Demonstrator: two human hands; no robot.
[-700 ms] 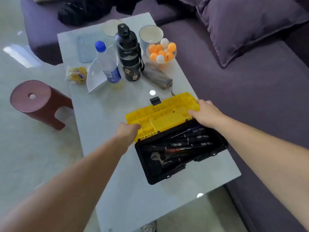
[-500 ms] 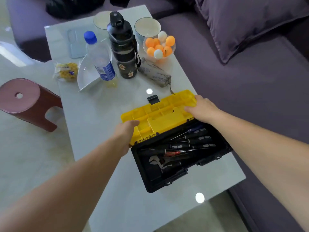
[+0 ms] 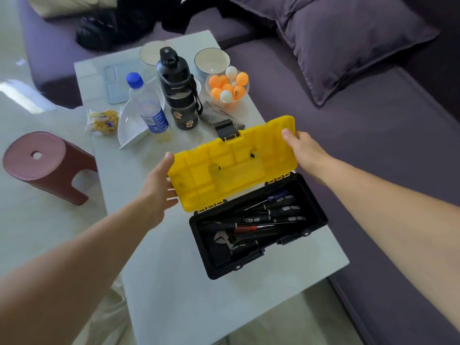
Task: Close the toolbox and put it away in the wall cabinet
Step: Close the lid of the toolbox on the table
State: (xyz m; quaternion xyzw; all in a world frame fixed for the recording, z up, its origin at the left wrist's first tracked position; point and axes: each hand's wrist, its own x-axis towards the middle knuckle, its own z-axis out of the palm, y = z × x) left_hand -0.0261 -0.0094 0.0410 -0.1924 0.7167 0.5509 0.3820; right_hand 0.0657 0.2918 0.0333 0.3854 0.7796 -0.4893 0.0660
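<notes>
Hands grip the yellow lid (image 3: 231, 163) of a toolbox (image 3: 258, 225) on a white surface (image 3: 174, 282): left hand (image 3: 159, 188) holding its left end, right hand (image 3: 307, 153) its right. Lid stands half-raised over the tools; latching, carrying and stowing in the unseen wall cabinet apparently remain.

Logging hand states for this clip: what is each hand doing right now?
Left hand: gripping the left end of the yellow lid.
Right hand: gripping the lid's right end.
</notes>
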